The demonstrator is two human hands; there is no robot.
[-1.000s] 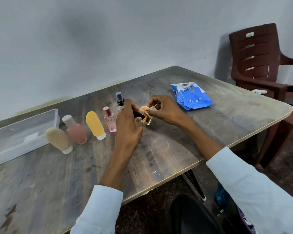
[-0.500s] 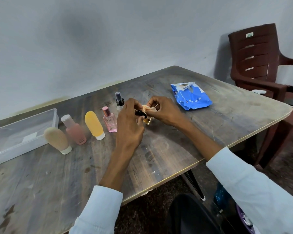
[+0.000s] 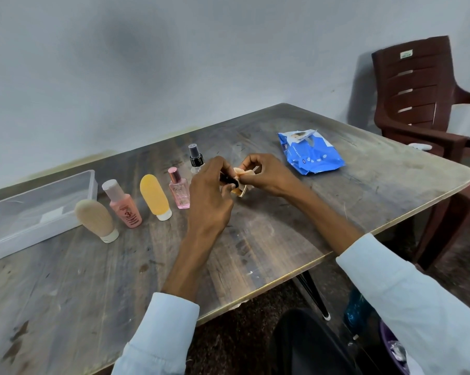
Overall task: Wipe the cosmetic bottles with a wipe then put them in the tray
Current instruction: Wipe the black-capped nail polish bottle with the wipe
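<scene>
A small amber glass bottle with a black cap (image 3: 236,188) was held just above the worn, scratched wooden bench (image 3: 282,239), gripped at its cap end by the curled fingers of the left hand (image 3: 211,193). A crumpled, pale peach wipe (image 3: 243,173) was pinched against the bottle by the right hand (image 3: 266,175), whose fingers were curled around it.

5 more bottles were counted, standing upright in a row on the bench to the left of the hands: 1 beige, rounded soft tube on a white cap (image 3: 96,220), 1 salmon-pink plastic bottle with a pale cap (image 3: 124,205), 1 yellow, rounded soft tube on a white cap (image 3: 155,197), 1 square pink glass perfume bottle with a metallic pink cap (image 3: 178,193), and 1 clear spray bottle with a black pump (image 3: 196,159), partly hidden behind the left hand.

1 translucent, rectangular plastic tray (image 3: 25,231) was seen at the bench's left edge, just beside the beige tube, with no bottle in it. 1 glossy blue wipes packet (image 3: 311,152), its flap peeled open, lay well to the right. 1 dark brown slatted plastic chair (image 3: 415,98) stood beyond the bench corner.
</scene>
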